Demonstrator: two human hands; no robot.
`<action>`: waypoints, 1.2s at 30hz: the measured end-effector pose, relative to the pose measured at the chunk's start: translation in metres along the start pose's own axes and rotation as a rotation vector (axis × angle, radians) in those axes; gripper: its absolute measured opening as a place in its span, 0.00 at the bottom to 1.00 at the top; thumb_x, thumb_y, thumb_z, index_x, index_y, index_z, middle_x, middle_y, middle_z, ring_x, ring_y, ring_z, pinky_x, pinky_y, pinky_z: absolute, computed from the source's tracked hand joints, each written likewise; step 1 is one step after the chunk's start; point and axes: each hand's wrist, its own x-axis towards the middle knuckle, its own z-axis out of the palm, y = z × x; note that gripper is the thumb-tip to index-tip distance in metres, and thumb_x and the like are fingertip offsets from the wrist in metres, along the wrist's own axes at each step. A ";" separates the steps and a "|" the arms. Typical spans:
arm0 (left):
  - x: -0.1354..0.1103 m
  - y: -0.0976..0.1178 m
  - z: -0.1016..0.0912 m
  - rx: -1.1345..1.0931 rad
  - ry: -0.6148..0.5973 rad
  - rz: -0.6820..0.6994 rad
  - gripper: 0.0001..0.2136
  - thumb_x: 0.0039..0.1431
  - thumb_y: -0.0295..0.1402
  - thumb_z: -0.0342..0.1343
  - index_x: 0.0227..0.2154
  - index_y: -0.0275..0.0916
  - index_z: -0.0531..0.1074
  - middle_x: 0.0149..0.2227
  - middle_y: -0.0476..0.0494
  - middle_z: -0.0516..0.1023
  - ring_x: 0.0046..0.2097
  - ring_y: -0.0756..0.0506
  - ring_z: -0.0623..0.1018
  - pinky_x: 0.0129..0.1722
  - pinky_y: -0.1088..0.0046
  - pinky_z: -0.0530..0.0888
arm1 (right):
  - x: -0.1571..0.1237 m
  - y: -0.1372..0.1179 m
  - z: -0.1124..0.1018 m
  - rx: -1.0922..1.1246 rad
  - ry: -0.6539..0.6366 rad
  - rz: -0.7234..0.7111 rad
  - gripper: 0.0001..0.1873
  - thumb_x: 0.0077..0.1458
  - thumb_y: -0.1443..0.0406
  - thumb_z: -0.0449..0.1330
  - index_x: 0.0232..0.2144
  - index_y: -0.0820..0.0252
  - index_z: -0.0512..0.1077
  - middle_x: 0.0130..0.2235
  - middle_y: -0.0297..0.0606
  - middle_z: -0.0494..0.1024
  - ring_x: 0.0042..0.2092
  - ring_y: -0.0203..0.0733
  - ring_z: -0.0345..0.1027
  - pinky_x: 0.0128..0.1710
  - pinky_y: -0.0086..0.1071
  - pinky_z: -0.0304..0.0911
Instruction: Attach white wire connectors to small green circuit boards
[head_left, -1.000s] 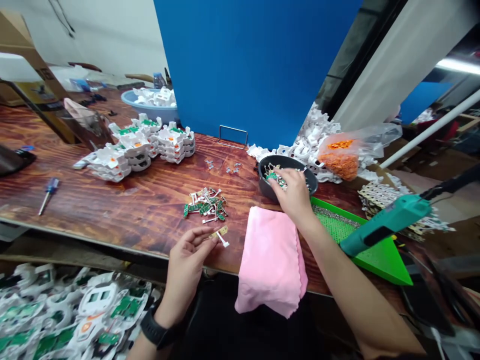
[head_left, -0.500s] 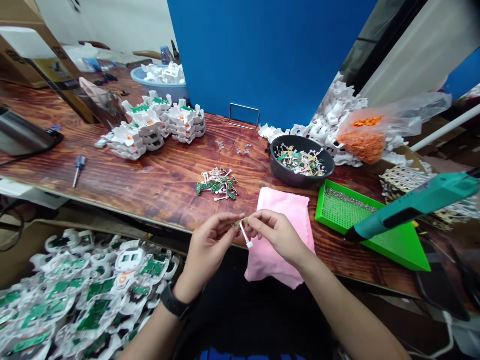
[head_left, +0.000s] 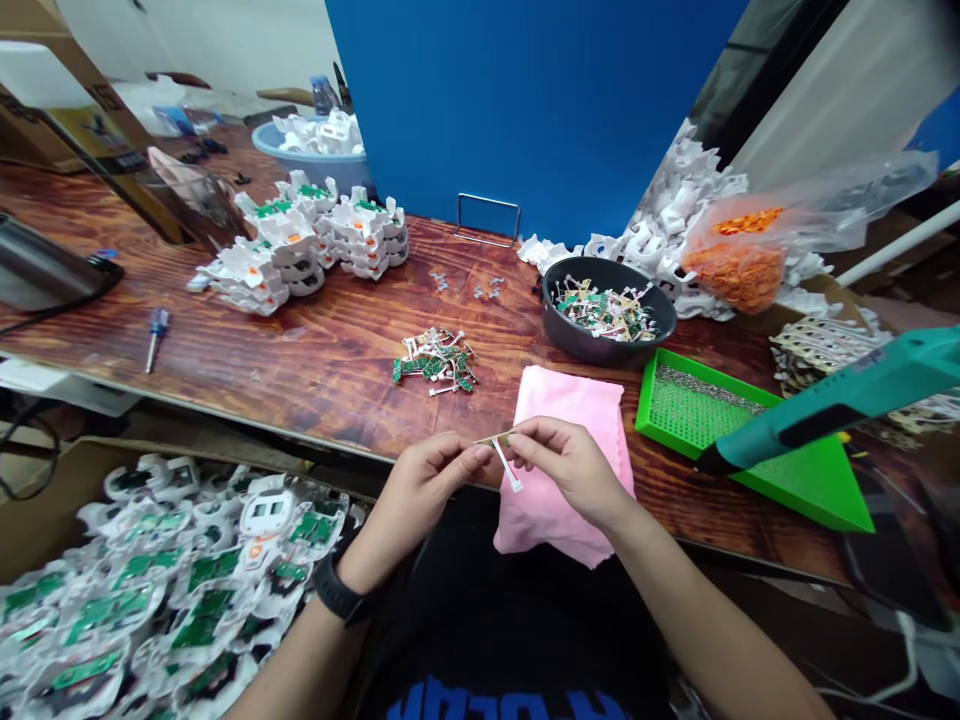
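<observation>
Both hands meet in front of the wooden table's (head_left: 247, 360) near edge. My left hand (head_left: 426, 488) and my right hand (head_left: 564, 466) each pinch one end of a small thin circuit strip (head_left: 496, 439) with a white tab hanging from it. A pink cloth (head_left: 566, 455) lies on the table edge just behind my right hand. A small heap of green circuit pieces (head_left: 435, 360) sits on the table beyond my hands. A dark bowl (head_left: 607, 320) holding more such pieces stands further right.
A green tray (head_left: 750, 440) and a teal power tool (head_left: 832, 400) lie at right. Stacks of white housings (head_left: 300, 250) sit at the back left, a blue basin (head_left: 315, 160) behind them, an orange bag (head_left: 739, 265) at right, a screwdriver (head_left: 155, 335) at left. A box of white housings (head_left: 150, 590) is below the table.
My right hand left the dark bowl and came to my left hand; both now pinch the small strip, which has dropped slightly toward me since half a second ago.
</observation>
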 end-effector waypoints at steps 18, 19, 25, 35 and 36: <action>0.024 -0.014 -0.032 0.344 0.400 0.176 0.13 0.51 0.40 0.57 0.39 0.41 0.74 0.40 0.42 0.75 0.37 0.45 0.74 0.37 0.73 0.69 | 0.046 -0.043 -0.076 -0.750 0.768 -0.501 0.12 0.53 0.60 0.57 0.36 0.61 0.73 0.35 0.42 0.76 0.34 0.41 0.68 0.38 0.37 0.62; 0.030 -0.015 -0.039 0.440 0.452 0.194 0.14 0.51 0.41 0.56 0.39 0.41 0.73 0.39 0.42 0.75 0.37 0.45 0.73 0.37 0.72 0.68 | 0.054 -0.047 -0.089 -0.900 0.862 -0.521 0.12 0.53 0.61 0.56 0.36 0.62 0.73 0.35 0.43 0.76 0.35 0.43 0.67 0.40 0.39 0.61; 0.061 -0.015 -0.041 0.861 0.460 0.181 0.15 0.51 0.47 0.54 0.29 0.39 0.73 0.30 0.44 0.72 0.35 0.45 0.71 0.35 0.70 0.65 | 0.070 -0.034 -0.105 -1.250 0.937 -0.506 0.18 0.51 0.58 0.58 0.41 0.63 0.72 0.43 0.50 0.74 0.46 0.54 0.61 0.45 0.45 0.55; 0.058 -0.003 -0.026 0.725 0.427 0.361 0.08 0.56 0.35 0.51 0.27 0.38 0.70 0.31 0.46 0.71 0.33 0.49 0.71 0.32 0.75 0.67 | 0.031 -0.010 -0.029 -0.439 0.424 -0.318 0.15 0.53 0.56 0.56 0.36 0.61 0.74 0.34 0.41 0.76 0.34 0.39 0.67 0.36 0.35 0.63; 0.051 -0.001 -0.024 0.723 0.389 0.436 0.06 0.57 0.34 0.51 0.29 0.38 0.71 0.33 0.45 0.71 0.34 0.49 0.71 0.33 0.75 0.67 | 0.029 -0.009 -0.023 -0.284 0.314 -0.224 0.17 0.53 0.55 0.55 0.35 0.62 0.74 0.32 0.41 0.76 0.31 0.38 0.67 0.32 0.32 0.63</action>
